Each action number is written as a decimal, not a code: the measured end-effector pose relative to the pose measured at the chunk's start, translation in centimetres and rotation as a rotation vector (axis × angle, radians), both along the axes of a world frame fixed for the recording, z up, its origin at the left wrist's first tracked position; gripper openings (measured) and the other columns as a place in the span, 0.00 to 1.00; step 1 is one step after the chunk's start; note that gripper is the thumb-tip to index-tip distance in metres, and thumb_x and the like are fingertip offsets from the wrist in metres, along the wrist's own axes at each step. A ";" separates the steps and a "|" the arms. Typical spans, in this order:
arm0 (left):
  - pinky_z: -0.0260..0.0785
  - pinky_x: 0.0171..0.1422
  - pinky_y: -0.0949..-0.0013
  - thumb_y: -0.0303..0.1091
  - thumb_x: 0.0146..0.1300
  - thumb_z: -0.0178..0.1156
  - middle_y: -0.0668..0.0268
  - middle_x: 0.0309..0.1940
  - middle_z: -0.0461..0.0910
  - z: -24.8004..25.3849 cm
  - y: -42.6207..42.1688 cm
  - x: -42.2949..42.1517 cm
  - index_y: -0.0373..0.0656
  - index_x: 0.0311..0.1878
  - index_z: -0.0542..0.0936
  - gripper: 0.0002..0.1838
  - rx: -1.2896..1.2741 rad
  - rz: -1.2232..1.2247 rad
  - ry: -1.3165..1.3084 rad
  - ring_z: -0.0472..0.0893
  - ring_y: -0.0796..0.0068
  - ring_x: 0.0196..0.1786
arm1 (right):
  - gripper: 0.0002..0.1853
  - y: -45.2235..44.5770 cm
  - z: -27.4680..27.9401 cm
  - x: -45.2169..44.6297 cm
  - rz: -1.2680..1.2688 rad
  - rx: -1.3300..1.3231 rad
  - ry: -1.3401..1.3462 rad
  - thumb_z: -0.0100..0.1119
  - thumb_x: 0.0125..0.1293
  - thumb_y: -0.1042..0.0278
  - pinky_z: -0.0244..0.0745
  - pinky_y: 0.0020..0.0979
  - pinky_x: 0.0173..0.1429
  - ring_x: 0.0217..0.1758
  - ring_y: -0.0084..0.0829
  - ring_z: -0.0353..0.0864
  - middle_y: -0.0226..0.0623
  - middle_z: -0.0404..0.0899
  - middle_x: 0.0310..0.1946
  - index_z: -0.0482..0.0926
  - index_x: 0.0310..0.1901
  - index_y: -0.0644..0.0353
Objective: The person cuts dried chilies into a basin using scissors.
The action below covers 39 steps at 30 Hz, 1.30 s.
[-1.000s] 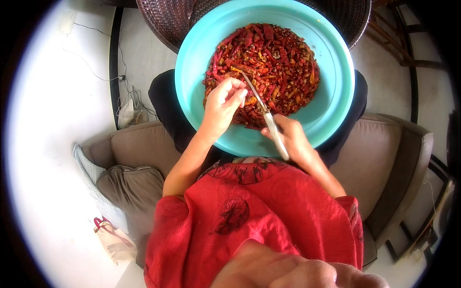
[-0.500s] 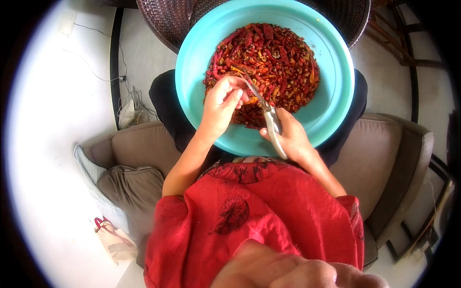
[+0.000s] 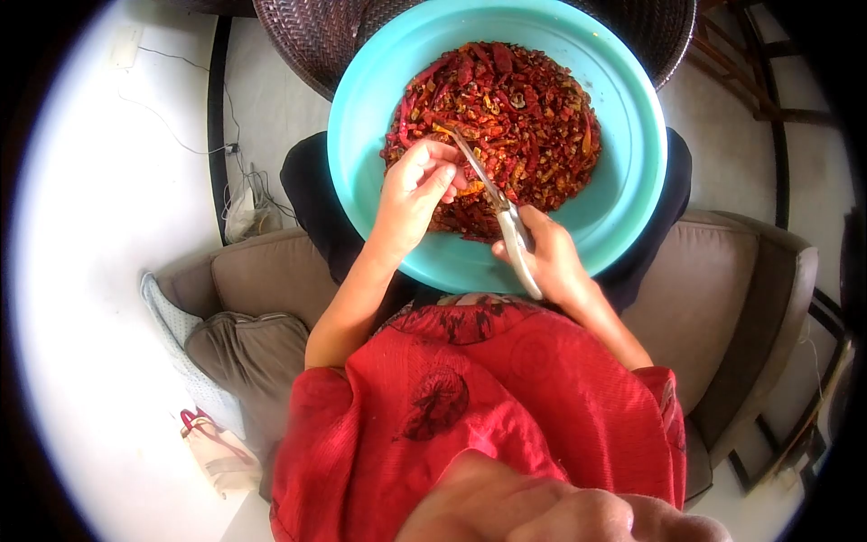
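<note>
A turquoise plastic basin rests across my lap, holding a heap of dried red chili pieces. Above the left part of the heap, my left hand is closed in a pinch. A dried chili, orange-red, shows at its fingertips, mostly hidden by the fingers. My right hand is wrapped around the pale handles of a pair of scissors. Their metal blades point up and left, passing just right of my left fingertips.
Behind the basin is a dark woven wicker surface. I sit on a brown sofa, with a dark cushion on my left. A cloth bag and cables lie on the floor at left. Wooden furniture stands at far right.
The scissor blades appear closer together now. Both hands have stayed almost in place, with the left fingers shifting very slightly. The basin and the chili heap look much the same.
</note>
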<state>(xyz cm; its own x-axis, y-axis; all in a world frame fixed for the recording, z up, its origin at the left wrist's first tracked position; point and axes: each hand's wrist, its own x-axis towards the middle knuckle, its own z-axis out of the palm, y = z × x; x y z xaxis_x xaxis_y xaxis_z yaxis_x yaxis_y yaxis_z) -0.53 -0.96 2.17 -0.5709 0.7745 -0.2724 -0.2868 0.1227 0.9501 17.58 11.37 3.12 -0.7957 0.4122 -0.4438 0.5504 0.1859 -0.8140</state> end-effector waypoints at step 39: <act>0.70 0.36 0.79 0.26 0.72 0.56 0.67 0.32 0.82 -0.1 0.2 -0.9 0.39 0.42 0.77 0.02 -0.074 -0.038 -0.013 0.77 0.86 0.32 | 0.19 -0.6 -0.8 0.1 0.010 0.146 0.100 0.73 0.59 0.59 0.70 0.38 0.32 0.26 0.36 0.76 0.41 0.75 0.24 0.74 0.37 0.65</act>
